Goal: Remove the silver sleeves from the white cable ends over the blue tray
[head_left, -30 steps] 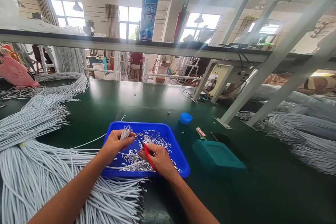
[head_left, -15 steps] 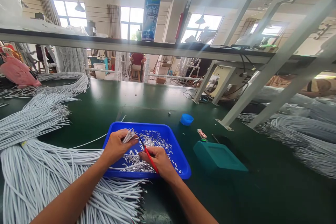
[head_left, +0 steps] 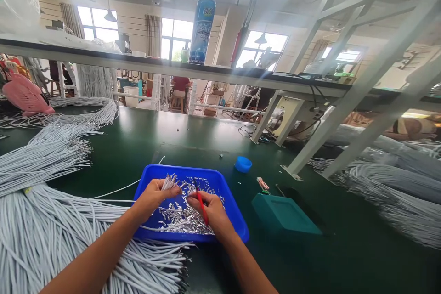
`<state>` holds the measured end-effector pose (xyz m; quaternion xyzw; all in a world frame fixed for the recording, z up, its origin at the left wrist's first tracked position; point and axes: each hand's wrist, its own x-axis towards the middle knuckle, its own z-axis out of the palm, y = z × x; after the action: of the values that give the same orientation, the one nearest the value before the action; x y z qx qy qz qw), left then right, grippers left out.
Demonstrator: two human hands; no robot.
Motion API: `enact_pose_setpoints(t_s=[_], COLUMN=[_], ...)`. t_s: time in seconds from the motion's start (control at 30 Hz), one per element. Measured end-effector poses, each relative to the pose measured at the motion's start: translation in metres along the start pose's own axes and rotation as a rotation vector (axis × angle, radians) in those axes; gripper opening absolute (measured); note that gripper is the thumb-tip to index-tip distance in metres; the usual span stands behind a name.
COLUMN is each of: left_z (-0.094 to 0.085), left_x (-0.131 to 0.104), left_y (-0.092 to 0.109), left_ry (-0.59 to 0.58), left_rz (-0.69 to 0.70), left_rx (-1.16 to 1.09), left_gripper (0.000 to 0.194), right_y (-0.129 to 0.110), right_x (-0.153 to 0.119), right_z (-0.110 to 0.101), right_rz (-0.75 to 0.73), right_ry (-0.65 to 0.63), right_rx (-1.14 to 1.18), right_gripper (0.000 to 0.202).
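My left hand (head_left: 156,193) is closed around a small bundle of white cable ends (head_left: 168,182), which stick up above the fingers over the left part of a blue tray (head_left: 237,213). My right hand (head_left: 209,209), close beside it, grips a slim red tool (head_left: 203,209) with a dark tip pointing up; its exact kind I cannot make out. The tip stands apart from the cable ends. Under both hands, many small shiny metal pieces (head_left: 186,220) are scattered in the tray. A large heap of white cables (head_left: 62,239) lies left of the tray and passes beneath my left forearm.
Right of the tray are a small blue cup (head_left: 243,164) and a tilted green container (head_left: 287,213). Metal shelf legs (head_left: 327,115) rise at the right, near grey cable coils (head_left: 389,188). On the shelf stands a blue spray can (head_left: 202,30). A person (head_left: 179,85) sits far behind.
The red tool has drawn away from the cable ends and turned more upright. My left hand keeps hold of the bundle. The whole view has shifted slightly.
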<state>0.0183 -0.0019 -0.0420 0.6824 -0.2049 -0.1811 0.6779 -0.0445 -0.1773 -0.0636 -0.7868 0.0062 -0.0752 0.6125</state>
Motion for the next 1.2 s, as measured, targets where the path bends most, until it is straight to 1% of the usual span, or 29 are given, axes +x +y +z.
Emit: enact_pose_setpoints(t_s=[0.07, 0.1, 0.13, 0.17, 0.2, 0.27, 0.3, 0.33, 0.37, 0.4, 0.47, 0.5, 0.53, 0.57, 0.6, 0.67, 0.7, 0.73, 0.77, 0.87, 0.93, 0.97, 1.03, 1.1, 1.13, 1.17, 1.2], left_z=[0.001, 0.002, 0.002, 0.003, 0.003, 0.004, 0.004, 0.004, 0.004, 0.004, 0.005, 0.005, 0.004, 0.004, 0.003, 0.001, 0.0, -0.001, -0.002, -0.003, -0.003, -0.003, -0.003, -0.003, -0.003, -0.003, -0.003], left_x=[-0.001, -0.002, -0.002, -0.001, -0.001, 0.0, 0.001, 0.001, 0.0, 0.0, -0.002, -0.002, -0.002, -0.003, -0.002, -0.002, -0.001, -0.001, -0.001, -0.002, -0.003, -0.003, -0.003, -0.003, -0.002, -0.002, -0.002], left_y=[0.0, -0.001, -0.002, -0.004, -0.006, -0.011, -0.012, -0.012, -0.011, -0.009, -0.004, -0.002, 0.0, 0.001, 0.001, -0.001, -0.002, -0.003, -0.004, -0.003, -0.002, -0.001, -0.001, 0.0, 0.0, 0.001, 0.001], left_ry=[-0.046, -0.072, -0.096, -0.107, -0.101, -0.052, -0.028, -0.018, -0.023, -0.042, -0.081, -0.092, -0.093, -0.092, -0.089, -0.103, -0.126, -0.153, -0.184, -0.271, -0.292, -0.276, -0.192, -0.084, -0.048, -0.035, -0.051], left_rz=[0.014, 0.027, 0.046, 0.066, 0.079, 0.073, 0.058, 0.047, 0.053, 0.076, 0.139, 0.156, 0.153, 0.127, 0.086, 0.001, -0.029, -0.043, -0.043, -0.007, -0.001, -0.006, -0.021, -0.032, -0.041, -0.054, -0.072], left_rx=[0.038, 0.063, 0.096, 0.143, 0.202, 0.325, 0.367, 0.386, 0.382, 0.366, 0.336, 0.323, 0.305, 0.278, 0.246, 0.191, 0.175, 0.168, 0.17, 0.194, 0.236, 0.266, 0.308, 0.274, 0.237, 0.198, 0.165], left_gripper=[0.033, 0.032, 0.032, 0.031, 0.032, 0.033, 0.034, 0.034, 0.033, 0.032, 0.028, 0.025, 0.022, 0.021, 0.023, 0.031, 0.035, 0.039, 0.04, 0.034, 0.03, 0.03, 0.03, 0.031, 0.031, 0.032, 0.032], right_y=[-0.001, -0.001, -0.002, -0.003, -0.004, -0.007, -0.008, -0.008, -0.009, -0.008, -0.007, -0.006, -0.005, -0.004, -0.004, -0.004, -0.005, -0.005, -0.005, -0.006, -0.006, -0.005, -0.004, -0.003, -0.002, -0.002, -0.001], right_x=[0.0, -0.001, -0.002, -0.004, -0.005, -0.009, -0.01, -0.011, -0.011, -0.011, -0.009, -0.008, -0.006, -0.005, -0.004, -0.003, -0.003, -0.003, -0.004, -0.006, -0.007, -0.008, -0.008, -0.007, -0.007, -0.007, -0.006], right_z=[0.006, 0.01, 0.014, 0.017, 0.02, 0.022, 0.022, 0.022, 0.022, 0.022, 0.022, 0.022, 0.021, 0.019, 0.016, 0.009, 0.007, 0.005, 0.004, 0.01, 0.016, 0.018, 0.02, 0.018, 0.017, 0.016, 0.015], right_rz=[0.06, 0.068, 0.063, 0.039, -0.007, -0.149, -0.197, -0.208, -0.186, -0.129, 0.015, 0.061, 0.085, 0.096, 0.091, 0.048, 0.028, 0.012, -0.001, -0.075, -0.128, -0.137, -0.109, -0.075, -0.071, -0.074, -0.081], right_ry=[0.018, 0.016, 0.022, 0.043, 0.078, 0.188, 0.235, 0.256, 0.242, 0.2, 0.073, 0.031, 0.032, 0.069, 0.136, 0.279, 0.311, 0.303, 0.263, 0.12, 0.104, 0.124, 0.165, 0.185, 0.184, 0.179, 0.169], right_rx=[0.282, 0.378, 0.424, 0.407, 0.333, 0.109, 0.038, 0.02, 0.049, 0.126, 0.336, 0.421, 0.472, 0.497, 0.484, 0.379, 0.331, 0.297, 0.27, 0.178, 0.116, 0.096, 0.094, 0.127, 0.144, 0.156, 0.163], right_gripper=[0.035, 0.036, 0.036, 0.033, 0.029, 0.024, 0.024, 0.025, 0.026, 0.028, 0.033, 0.035, 0.036, 0.037, 0.037, 0.038, 0.038, 0.037, 0.035, 0.032, 0.025, 0.024, 0.024, 0.025, 0.025, 0.025, 0.025])
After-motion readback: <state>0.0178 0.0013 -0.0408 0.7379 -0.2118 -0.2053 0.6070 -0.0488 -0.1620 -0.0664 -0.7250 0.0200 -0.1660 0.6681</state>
